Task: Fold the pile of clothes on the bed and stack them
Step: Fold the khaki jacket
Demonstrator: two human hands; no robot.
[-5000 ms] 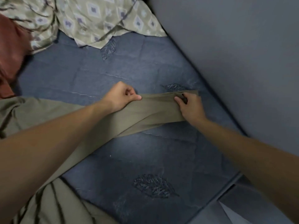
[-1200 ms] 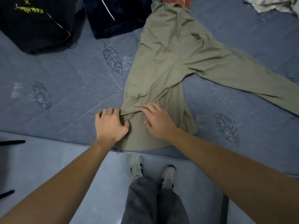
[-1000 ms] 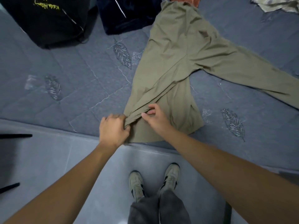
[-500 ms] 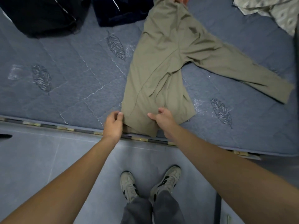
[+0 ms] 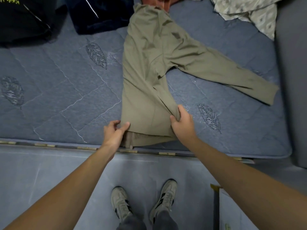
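Note:
An olive long-sleeved shirt [image 5: 146, 67] lies lengthwise on the blue quilted mattress [image 5: 58, 90], its hem at the near edge. One sleeve is folded over the body; the other stretches out to the right. My left hand [image 5: 114, 132] pinches the hem's left corner between thumb and fingers. My right hand [image 5: 181, 121] grips the bunched fabric at the hem's right side.
A black garment [image 5: 21, 19] with yellow print and a dark navy one [image 5: 98, 12] lie at the back left. A rust-red cloth [image 5: 159, 1] and a patterned sheet [image 5: 249, 10] are at the back. A grey wall [image 5: 292, 63] bounds the right. My shoes [image 5: 142, 203] stand on the floor.
Both hands have slid apart along the hem to its two corners, spreading it flat. The view has pulled back a little from the bed.

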